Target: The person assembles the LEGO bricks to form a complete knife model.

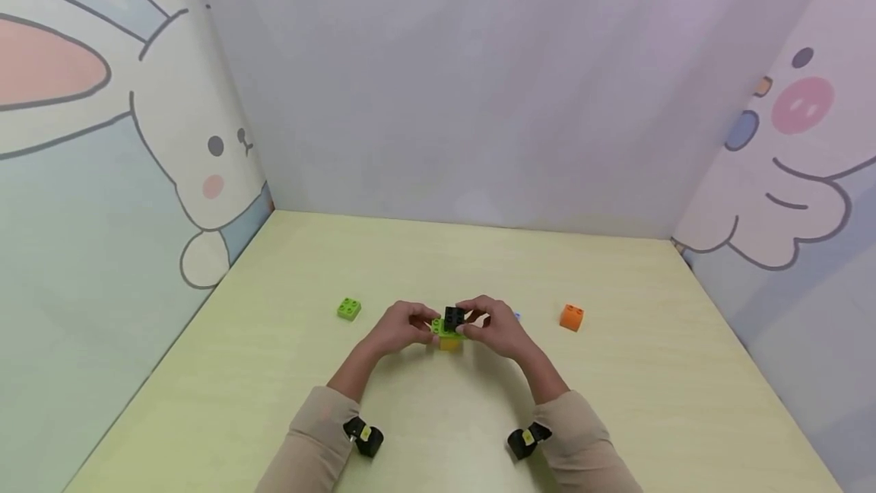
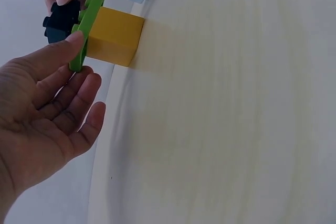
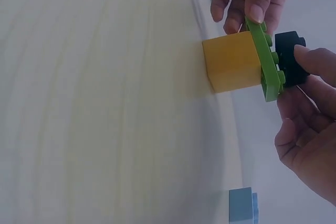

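A yellow block (image 1: 449, 344) stands on the table with a flat green plate (image 3: 266, 61) across its top. My left hand (image 1: 400, 328) pinches one end of that plate between thumb and fingers. In my right hand (image 1: 498, 328) a small black brick (image 3: 289, 59) is held between thumb and fingertips. The black brick sits at the studs of the green plate, slightly tilted in the right wrist view; whether it is pressed fully down I cannot tell. Part of its far side is hidden by the right fingers.
A green brick (image 1: 349, 309) lies left of the hands, an orange brick (image 1: 572, 317) to the right. A blue brick (image 3: 241, 205) is mostly hidden behind the right hand in the head view. Walls with cartoon animals border the pale table (image 1: 438, 432).
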A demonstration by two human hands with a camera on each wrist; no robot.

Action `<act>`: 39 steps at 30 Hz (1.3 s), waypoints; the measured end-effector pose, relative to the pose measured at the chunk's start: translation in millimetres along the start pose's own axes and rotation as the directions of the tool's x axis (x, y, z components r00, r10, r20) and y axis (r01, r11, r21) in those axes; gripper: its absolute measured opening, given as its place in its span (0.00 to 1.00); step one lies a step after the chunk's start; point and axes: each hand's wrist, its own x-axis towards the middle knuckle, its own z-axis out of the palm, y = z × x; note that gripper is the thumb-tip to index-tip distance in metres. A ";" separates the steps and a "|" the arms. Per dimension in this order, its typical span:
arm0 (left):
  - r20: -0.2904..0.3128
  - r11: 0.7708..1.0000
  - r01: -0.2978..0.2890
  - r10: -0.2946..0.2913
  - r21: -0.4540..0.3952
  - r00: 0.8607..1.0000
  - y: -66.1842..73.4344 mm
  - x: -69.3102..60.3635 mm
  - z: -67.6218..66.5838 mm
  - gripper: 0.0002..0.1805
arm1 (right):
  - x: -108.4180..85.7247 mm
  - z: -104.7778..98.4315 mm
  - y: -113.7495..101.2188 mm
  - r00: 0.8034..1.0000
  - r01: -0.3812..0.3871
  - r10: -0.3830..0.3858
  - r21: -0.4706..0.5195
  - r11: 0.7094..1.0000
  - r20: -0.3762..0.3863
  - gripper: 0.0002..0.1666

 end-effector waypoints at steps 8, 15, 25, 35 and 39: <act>0.000 1.000 0.001 -0.001 -0.002 1.000 -0.7 0.5 0.4 0.19 | 1.9 3.2 4.3 1.000 0.006 -0.006 -0.015 1.000 0.012 0.19; -0.004 1.000 0.003 -0.003 0.000 1.000 -1.8 1.8 0.8 0.18 | 4.1 3.2 6.7 0.999 0.027 -0.025 -0.053 0.998 0.038 0.19; -0.014 1.000 -0.013 0.013 -0.008 1.000 1.2 0.4 2.5 0.18 | 8.6 0.7 4.9 0.990 0.117 -0.105 -0.139 0.983 0.094 0.18; -0.028 0.999 -0.028 0.028 -0.019 0.999 -0.6 2.6 5.1 0.19 | 12.4 -2.3 -1.4 0.987 0.117 -0.094 -0.185 0.976 0.128 0.17; -0.025 1.000 -0.030 0.030 -0.009 0.999 -1.9 3.9 4.7 0.19 | 14.9 -1.9 -4.1 0.986 0.110 -0.079 -0.214 0.971 0.146 0.16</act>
